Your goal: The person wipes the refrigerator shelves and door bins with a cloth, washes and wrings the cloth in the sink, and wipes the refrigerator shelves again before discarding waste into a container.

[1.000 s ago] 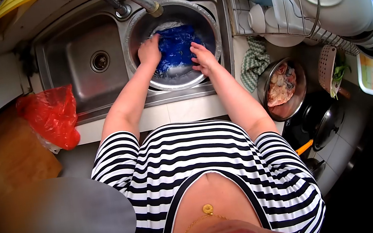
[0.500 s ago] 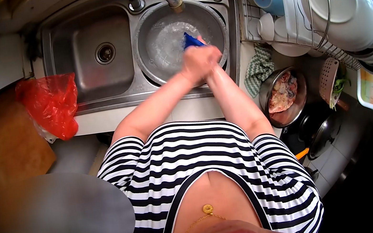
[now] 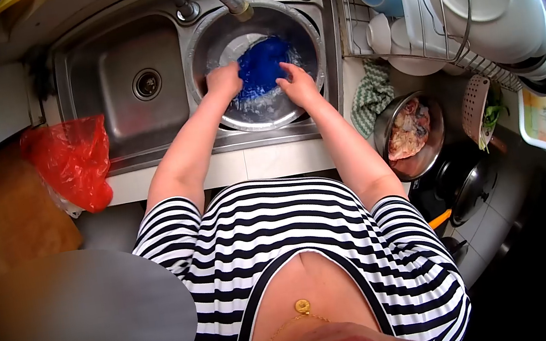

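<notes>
A blue cloth (image 3: 264,66) lies spread in the water of a round metal basin (image 3: 196,48), which sits in the right bowl of the sink. My left hand (image 3: 224,80) is closed at the cloth's left edge, gripping it there; its fingertips are partly hidden. On the opposite side, my right hand (image 3: 298,85) has thumb and fingers apart, close to the cloth's right edge. Whether those fingertips touch the cloth I cannot tell. Above the basin hangs the faucet (image 3: 241,11), with no stream visible.
Left of the basin is the other sink bowl (image 3: 130,114). A red plastic bag (image 3: 73,158) lies at the left. To the right stand a dish rack (image 3: 368,54) with bowls and plates, a checked cloth (image 3: 371,96), and a metal bowl (image 3: 439,138) holding raw meat.
My hands were together, clasped around the bunched blue cloth over the basin. They have moved apart and down, and the cloth is now spread in the water.
</notes>
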Motion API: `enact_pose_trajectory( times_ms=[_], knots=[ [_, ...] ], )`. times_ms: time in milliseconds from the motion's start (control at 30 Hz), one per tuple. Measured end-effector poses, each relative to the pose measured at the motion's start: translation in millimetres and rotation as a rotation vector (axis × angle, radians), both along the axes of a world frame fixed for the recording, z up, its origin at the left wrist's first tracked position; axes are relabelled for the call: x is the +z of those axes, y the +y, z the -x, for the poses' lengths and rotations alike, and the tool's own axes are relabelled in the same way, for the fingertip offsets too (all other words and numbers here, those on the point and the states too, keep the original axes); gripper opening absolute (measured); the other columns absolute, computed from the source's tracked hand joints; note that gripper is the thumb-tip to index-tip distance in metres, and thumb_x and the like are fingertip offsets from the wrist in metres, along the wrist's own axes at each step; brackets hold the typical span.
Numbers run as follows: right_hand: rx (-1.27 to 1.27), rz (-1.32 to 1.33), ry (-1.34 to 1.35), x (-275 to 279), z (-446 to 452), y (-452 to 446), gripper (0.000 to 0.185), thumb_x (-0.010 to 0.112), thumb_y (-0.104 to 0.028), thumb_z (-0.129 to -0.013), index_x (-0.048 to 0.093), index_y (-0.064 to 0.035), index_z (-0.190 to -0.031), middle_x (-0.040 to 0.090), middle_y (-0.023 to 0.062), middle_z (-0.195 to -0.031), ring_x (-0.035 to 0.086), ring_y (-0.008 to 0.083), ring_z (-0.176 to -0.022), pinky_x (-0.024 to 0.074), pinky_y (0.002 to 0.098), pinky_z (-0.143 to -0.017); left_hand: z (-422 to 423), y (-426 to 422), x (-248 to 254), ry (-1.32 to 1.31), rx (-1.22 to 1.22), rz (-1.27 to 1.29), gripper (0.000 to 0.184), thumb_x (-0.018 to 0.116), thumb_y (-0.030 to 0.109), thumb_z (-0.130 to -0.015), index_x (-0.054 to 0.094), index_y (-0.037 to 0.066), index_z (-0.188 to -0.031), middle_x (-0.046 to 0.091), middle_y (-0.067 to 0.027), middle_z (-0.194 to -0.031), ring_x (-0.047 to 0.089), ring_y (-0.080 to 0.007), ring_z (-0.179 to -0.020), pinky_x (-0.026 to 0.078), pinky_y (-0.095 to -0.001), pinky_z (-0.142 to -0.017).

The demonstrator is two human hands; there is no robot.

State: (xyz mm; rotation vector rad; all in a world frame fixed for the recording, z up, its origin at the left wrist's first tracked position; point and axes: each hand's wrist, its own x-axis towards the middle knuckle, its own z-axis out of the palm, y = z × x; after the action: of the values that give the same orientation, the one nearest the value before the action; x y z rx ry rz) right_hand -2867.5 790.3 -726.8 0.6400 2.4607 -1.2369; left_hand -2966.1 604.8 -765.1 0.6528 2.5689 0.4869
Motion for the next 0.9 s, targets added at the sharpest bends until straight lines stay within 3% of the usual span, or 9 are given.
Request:
enact_pose_trajectory(
  times_ms=[67, 133, 167, 300, 467, 600, 667, 767, 900],
  knots=[
    [0.054, -0.052, 0.051, 9, 0, -4, 0.056, 0.065, -0.018, -0.075, 0.046, -0.0116, -0.128, 0.049, 0.0165, -0.127, 0.047, 0.0343, -0.115, 0.0380, 0.0374, -0.097, -8, 10, 39, 0.001, -0.142, -0.386, 0.021, 0.060, 0.009, -0.068, 0.059, 0.007, -0.089, 0.061, -0.0129, -0.089, 0.059, -0.0328, -0.086, 0.047, -0.0418, -0.076],
    [0.254, -0.147, 0.518, 10, 5, -7, 0.056, 0.063, -0.012, -0.075, 0.047, -0.0138, -0.128, 0.049, 0.0136, -0.127, 0.045, 0.0335, -0.118, 0.0361, 0.0383, -0.100, -26, 15, 90, -0.011, -0.317, -0.669, 0.022, 0.058, 0.004, -0.064, 0.057, 0.009, -0.085, 0.056, -0.0111, -0.084, 0.055, -0.0319, -0.084, 0.046, -0.0411, -0.073],
    [0.337, -0.112, 0.529, 29, 8, -7, 0.059, 0.063, -0.007, -0.072, 0.046, -0.0149, -0.128, 0.047, 0.0118, -0.130, 0.041, 0.0333, -0.122, 0.0335, 0.0396, -0.103, -35, 14, 105, -0.031, -0.387, -0.696, 0.025, 0.059, 0.003, -0.063, 0.057, 0.010, -0.088, 0.054, -0.0110, -0.086, 0.054, -0.0317, -0.084, 0.045, -0.0400, -0.070],
    [0.627, -0.123, 0.479, 68, 5, 0, 0.043, 0.067, -0.009, -0.061, 0.063, -0.0162, -0.103, 0.062, 0.0055, -0.085, 0.053, 0.0271, -0.095, 0.0433, 0.0382, -0.080, -55, -2, 166, -0.048, -0.491, -0.696, 0.028, 0.059, 0.000, -0.063, 0.057, 0.011, -0.088, 0.054, -0.0069, -0.085, 0.055, -0.0261, -0.082, 0.043, -0.0383, -0.067],
    [0.753, -0.185, 0.339, 70, -14, 16, 0.029, 0.071, -0.021, -0.063, 0.063, -0.0108, -0.090, 0.061, 0.0070, -0.082, 0.057, 0.0275, -0.082, 0.0453, 0.0382, -0.074, -64, -38, 178, 0.287, -0.338, -0.376, 0.026, 0.063, 0.004, -0.064, 0.059, 0.013, -0.088, 0.058, -0.0045, -0.081, 0.057, -0.0244, -0.080, 0.042, -0.0369, -0.068],
    [0.636, -0.003, 0.417, 97, -25, 10, 0.030, 0.073, -0.028, -0.067, 0.060, -0.0065, -0.084, 0.060, 0.0080, -0.081, 0.058, 0.0291, -0.078, 0.0462, 0.0368, -0.069, -50, -69, 179, 0.137, -0.205, -0.033, 0.018, 0.067, 0.012, -0.064, 0.060, 0.009, -0.081, 0.061, -0.0071, -0.078, 0.059, -0.0262, -0.081, 0.044, -0.0382, -0.068],
    [0.578, 0.120, 0.307, 112, -24, 11, 0.030, 0.072, -0.030, -0.070, 0.058, -0.0066, -0.083, 0.059, 0.0078, -0.081, 0.058, 0.0299, -0.075, 0.0461, 0.0369, -0.064, -48, -79, 179, 0.106, -0.181, -0.202, 0.019, 0.068, 0.011, -0.067, 0.059, 0.006, -0.083, 0.060, -0.0070, -0.078, 0.058, -0.0229, -0.077, 0.044, -0.0338, -0.066],
    [0.646, -0.026, 0.099, 124, -26, 18, 0.025, 0.070, -0.025, -0.070, 0.055, -0.0081, -0.080, 0.059, 0.0080, -0.084, 0.058, 0.0293, -0.076, 0.0460, 0.0379, -0.063, -41, -84, 194, -0.485, 0.040, -0.640, 0.012, 0.061, 0.002, -0.074, 0.056, 0.003, -0.085, 0.053, -0.0040, -0.076, 0.050, -0.0136, -0.071, 0.040, -0.0256, -0.064],
    [0.721, -0.277, 0.302, 141, -20, 26, 0.017, 0.065, -0.016, -0.068, 0.056, -0.0101, -0.081, 0.055, 0.0087, -0.076, 0.058, 0.0287, -0.079, 0.0470, 0.0402, -0.065, -29, -83, 214, -0.301, -0.005, -0.827, 0.013, 0.056, -0.007, -0.073, 0.057, 0.001, -0.083, 0.050, -0.0025, -0.079, 0.050, -0.0119, -0.072, 0.040, -0.0216, -0.064]
  ],
)
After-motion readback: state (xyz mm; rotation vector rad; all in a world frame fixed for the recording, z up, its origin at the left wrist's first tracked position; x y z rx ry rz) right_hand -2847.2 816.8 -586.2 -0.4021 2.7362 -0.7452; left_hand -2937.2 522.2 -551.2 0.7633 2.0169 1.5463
